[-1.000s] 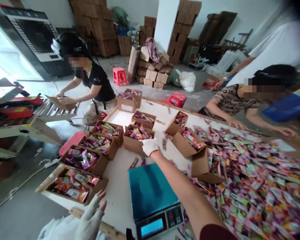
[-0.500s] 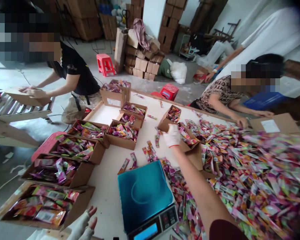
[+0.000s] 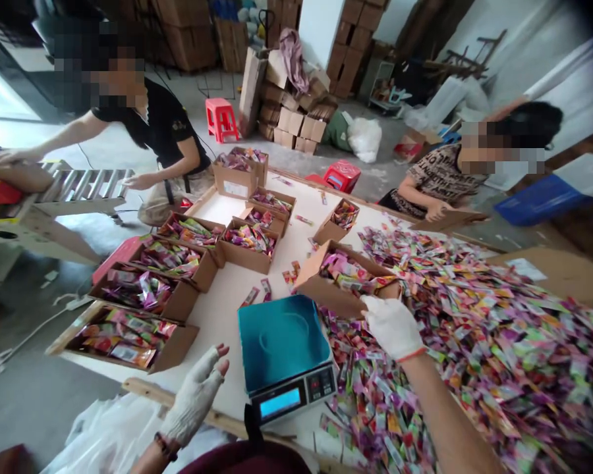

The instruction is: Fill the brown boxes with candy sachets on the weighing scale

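Note:
My right hand (image 3: 393, 326), in a white glove, grips the near edge of an open cardboard box (image 3: 326, 291) filled with colourful sachets, just behind and right of the teal scale (image 3: 282, 339). My left hand (image 3: 195, 394), in a fingerless white glove, hovers open over the table's near edge, left of the scale, holding nothing. A big heap of loose sachets (image 3: 479, 329) covers the right of the white table (image 3: 217, 306).
Several filled cardboard boxes (image 3: 143, 289) line the table's left edge. A person in black (image 3: 163, 131) bends over a roller conveyor (image 3: 79, 187) at left. Another person (image 3: 445, 178) sits at the far right side holding cardboard. Red stools (image 3: 221, 118) and stacked cartons stand behind.
My right hand has pulled the sachet-filled box from mid-table toward me, next to the scale. My left hand has risen. The person at left has pushed a box along the conveyor.

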The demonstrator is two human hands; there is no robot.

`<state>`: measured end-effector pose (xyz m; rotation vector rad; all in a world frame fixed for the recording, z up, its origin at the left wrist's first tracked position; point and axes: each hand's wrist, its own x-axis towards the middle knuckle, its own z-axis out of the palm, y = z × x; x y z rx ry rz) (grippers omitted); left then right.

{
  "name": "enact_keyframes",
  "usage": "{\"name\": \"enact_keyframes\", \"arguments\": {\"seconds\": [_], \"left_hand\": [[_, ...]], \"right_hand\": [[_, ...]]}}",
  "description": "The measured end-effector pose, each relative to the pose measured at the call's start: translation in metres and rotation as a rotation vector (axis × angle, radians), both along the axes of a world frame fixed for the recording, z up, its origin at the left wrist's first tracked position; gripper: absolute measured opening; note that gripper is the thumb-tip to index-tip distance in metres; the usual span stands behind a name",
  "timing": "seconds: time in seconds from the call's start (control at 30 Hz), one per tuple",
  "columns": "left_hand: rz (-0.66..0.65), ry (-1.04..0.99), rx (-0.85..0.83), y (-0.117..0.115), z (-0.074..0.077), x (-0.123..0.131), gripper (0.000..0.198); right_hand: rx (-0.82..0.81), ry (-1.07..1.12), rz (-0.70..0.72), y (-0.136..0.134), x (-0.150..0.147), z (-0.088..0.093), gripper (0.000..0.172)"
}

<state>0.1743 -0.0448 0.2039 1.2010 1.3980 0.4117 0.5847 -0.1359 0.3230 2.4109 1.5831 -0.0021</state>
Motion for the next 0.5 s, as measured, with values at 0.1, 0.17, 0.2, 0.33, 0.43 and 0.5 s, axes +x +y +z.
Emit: {"name": "enact_keyframes", "arguments": {"seconds": [0.1,0.17,0.2,0.33,0.43,0.5], "left_hand": [[-0.014,-0.044,0.031,-0.003,0.013,0.008,0.084],[-0.011,-0.081,0.053,-0.008,0.019,0.012,0.086],[-0.006,-0.095,0.062,-0.010,0.022,0.014,0.086],[0.005,-0.130,0.093,-0.016,0.028,0.013,0.079],[0.029,-0.133,0.150,-0.019,0.030,0.006,0.073],[0.029,-0.129,0.186,-0.020,0.031,-0.002,0.070]], "right_hand": [[0.048,0.054,0.162,-0.029,-0.055,0.010,0.031],[-0.025,0.139,0.225,-0.030,-0.098,0.004,0.029],[-0.084,0.177,0.255,-0.028,-0.117,-0.002,0.029],[-0.168,0.297,0.352,-0.020,-0.163,-0.015,0.030],[0.125,0.522,0.360,-0.033,-0.155,-0.003,0.021],[0.376,0.636,0.262,-0.049,-0.137,0.009,0.021]]}}
